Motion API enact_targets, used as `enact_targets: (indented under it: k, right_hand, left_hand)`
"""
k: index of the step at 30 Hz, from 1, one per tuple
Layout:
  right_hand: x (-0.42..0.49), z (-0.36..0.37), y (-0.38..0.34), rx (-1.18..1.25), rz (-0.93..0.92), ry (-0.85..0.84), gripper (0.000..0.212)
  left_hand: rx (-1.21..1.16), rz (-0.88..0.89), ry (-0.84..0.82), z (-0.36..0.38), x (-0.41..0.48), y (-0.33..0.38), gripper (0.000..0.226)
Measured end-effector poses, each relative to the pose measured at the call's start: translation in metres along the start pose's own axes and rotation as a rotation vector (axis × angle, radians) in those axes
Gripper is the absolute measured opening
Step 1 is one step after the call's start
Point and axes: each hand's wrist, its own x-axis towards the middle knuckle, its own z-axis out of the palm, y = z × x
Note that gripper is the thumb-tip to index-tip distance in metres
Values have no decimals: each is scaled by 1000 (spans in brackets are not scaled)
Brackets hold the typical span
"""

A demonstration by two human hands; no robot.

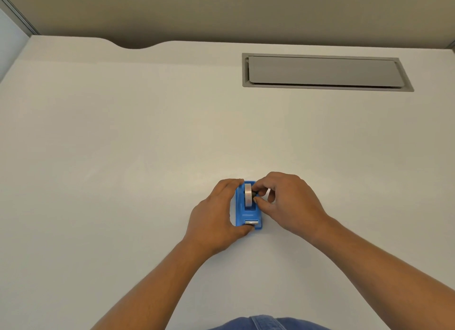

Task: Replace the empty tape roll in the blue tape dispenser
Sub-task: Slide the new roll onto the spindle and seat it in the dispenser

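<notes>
While denim shows nearest, blue tape dispenser (248, 215) on white desk (123, 157), left hand (216, 216) clasping its left side, right hand (288, 201) pinching the dark hub (254, 194) of the tape roll (248, 196) seated inside, grey cable hatch (325, 72) far beyond dispenser

Both bare forearms reach forward from the lower edge of the view and converge on the blue tape dispenser (248, 206). The left hand (216, 216) wraps the dispenser's left side, palm turned inward, its fingers curled over the far end and its thumb pressed against the near end by the cutter. The right hand (288, 201) sits just right of the dispenser with its wrist bent slightly inward, thumb and forefinger pinched together at the dark hub on the dispenser's right side, the remaining fingers loosely curled behind them.
</notes>
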Motion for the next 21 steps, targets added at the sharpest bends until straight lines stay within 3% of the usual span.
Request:
enact_targets:
  k: [21]
  right_hand:
    - [-10,2,5,134,47,23,31]
  left_hand:
    - [-70,19,-4,4,-3,-2,92]
